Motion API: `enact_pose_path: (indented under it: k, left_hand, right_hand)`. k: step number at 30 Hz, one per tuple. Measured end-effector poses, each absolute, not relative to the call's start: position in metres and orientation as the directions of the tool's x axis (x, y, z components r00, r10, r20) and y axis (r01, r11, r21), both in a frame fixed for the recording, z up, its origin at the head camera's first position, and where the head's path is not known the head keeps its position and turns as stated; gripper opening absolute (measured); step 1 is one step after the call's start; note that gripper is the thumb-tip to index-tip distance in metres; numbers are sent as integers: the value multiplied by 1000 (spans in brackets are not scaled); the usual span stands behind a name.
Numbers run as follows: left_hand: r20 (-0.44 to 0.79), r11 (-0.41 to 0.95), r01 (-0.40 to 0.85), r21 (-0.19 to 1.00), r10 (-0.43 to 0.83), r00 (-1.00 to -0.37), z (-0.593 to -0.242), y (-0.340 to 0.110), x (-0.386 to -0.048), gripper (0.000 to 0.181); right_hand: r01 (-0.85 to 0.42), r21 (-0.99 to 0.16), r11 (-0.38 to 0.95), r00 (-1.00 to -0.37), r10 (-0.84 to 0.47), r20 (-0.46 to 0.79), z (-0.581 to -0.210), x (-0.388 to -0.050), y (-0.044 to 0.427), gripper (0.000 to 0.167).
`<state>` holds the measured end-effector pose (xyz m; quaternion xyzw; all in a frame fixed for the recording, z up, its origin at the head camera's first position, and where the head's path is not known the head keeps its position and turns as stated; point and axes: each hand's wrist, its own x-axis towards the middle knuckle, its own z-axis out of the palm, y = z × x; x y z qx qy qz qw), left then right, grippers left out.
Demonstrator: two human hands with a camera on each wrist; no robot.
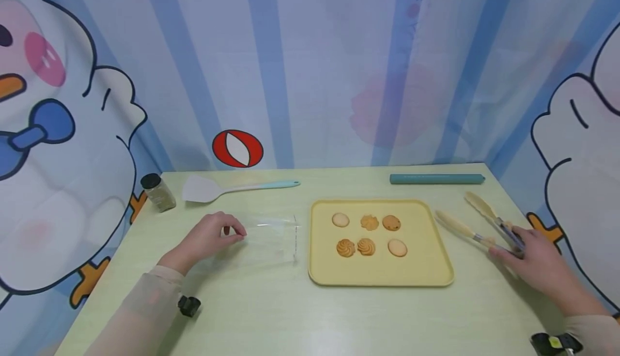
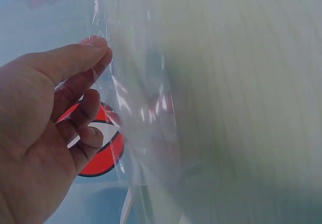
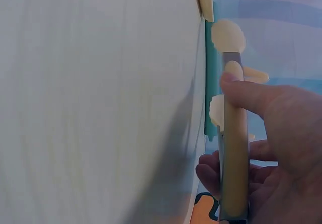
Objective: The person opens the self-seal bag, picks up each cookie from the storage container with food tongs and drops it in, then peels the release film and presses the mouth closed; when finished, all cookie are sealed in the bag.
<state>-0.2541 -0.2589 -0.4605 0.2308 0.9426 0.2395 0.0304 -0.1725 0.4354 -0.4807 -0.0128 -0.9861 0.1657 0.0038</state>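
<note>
Between thumb and index finger, my left hand (image 1: 208,240) pinches the edge of a clear plastic bag (image 1: 271,240) at the left-centre of the table; the left wrist view shows the film (image 2: 143,98) hanging from the fingertips. My right hand (image 1: 535,256) holds a pair of tongs (image 1: 504,229) with cream tips, their two arms spread apart, to the right of the tray. In the right wrist view the thumb lies along one arm of the tongs (image 3: 235,148). A yellow tray (image 1: 421,270) between the hands carries several cookies (image 1: 366,247) in two rows, some round, some swirled.
A white spatula (image 1: 203,189) with a light-blue handle lies behind the left hand. At the far left stands a spice jar (image 1: 159,193) with a black lid. A teal rolled or boxed stick (image 1: 436,179) lies along the back edge. A printed curtain (image 1: 319,76) hangs behind the table.
</note>
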Motion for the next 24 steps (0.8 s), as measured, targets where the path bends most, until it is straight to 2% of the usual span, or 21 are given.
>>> enact_pose_path:
  k: [7, 16, 24]
  left_hand:
    - [44, 784, 409, 467, 442, -896, -460, -259, -254, 8]
    - [56, 776, 421, 469, 450, -891, -463, -260, -255, 7]
    - [65, 771, 425, 474, 451, -890, -462, -258, -254, 7]
  right_hand:
    - [-32, -359, 933, -992, 13, 123, -475, -173, 419, 89]
    - [-191, -400, 896, -960, -86, 266, -466, -180, 382, 70]
    - [-240, -381, 893, -965, -177, 193, -448, -179, 340, 62]
